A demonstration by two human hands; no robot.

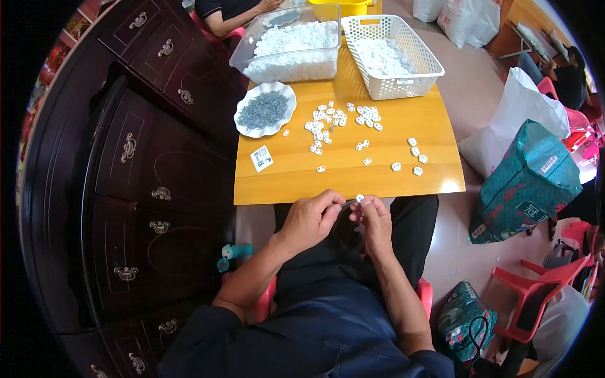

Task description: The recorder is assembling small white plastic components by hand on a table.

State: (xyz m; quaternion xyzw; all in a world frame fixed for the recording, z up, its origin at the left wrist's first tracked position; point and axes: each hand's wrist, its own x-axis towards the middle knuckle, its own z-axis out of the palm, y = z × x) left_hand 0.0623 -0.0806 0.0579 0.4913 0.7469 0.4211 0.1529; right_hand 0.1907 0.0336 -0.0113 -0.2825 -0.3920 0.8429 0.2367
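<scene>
Just off the near edge of the wooden table (283,189), both of my hands are held close together above my lap. Pinched in my right hand (377,228) is a small white plastic piece (360,198) with a dark spot. My left hand (307,223) grips a thin grey metal piece (346,204), whose end reaches toward the white one; whether they touch I cannot tell. Many similar white pieces (324,112) lie scattered over the tabletop. A white scalloped dish (239,123) at the left holds a heap of small grey metal pieces (265,111).
A clear tub (237,58) and a white perforated basket (403,88), both with white pieces, stand at the far side. A square label (261,159) lies at left. Dark drawers (145,145) flank my left; a green bag (523,183) stands at right. Another person (230,16) sits opposite.
</scene>
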